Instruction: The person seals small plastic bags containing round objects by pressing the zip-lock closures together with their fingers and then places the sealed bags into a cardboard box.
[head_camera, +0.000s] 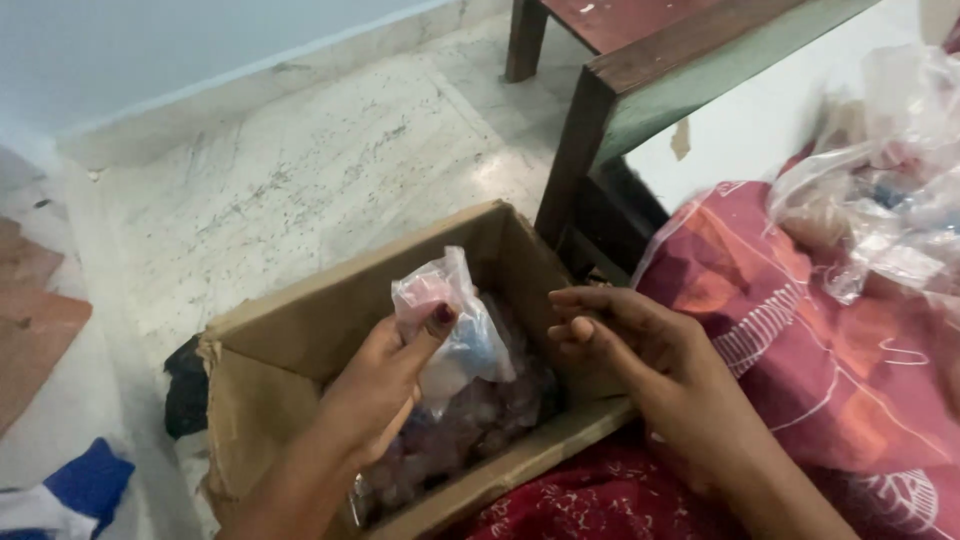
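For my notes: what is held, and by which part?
The left hand pinches a small clear bag by its top. The right hand holds nothing.

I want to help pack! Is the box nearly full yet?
Done: the cardboard box already holds many small packets. In hand: the left hand holds one clear packet over it; the right hand is empty. Left: more plastic bags lie on the red cloth.

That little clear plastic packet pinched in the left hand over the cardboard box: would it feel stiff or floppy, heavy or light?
Probably floppy: the small clear packet crumples and sags below the left hand. Likely light, since a thumb-and-finger pinch alone holds it. The glossy film looks slippery, so it might slide out.
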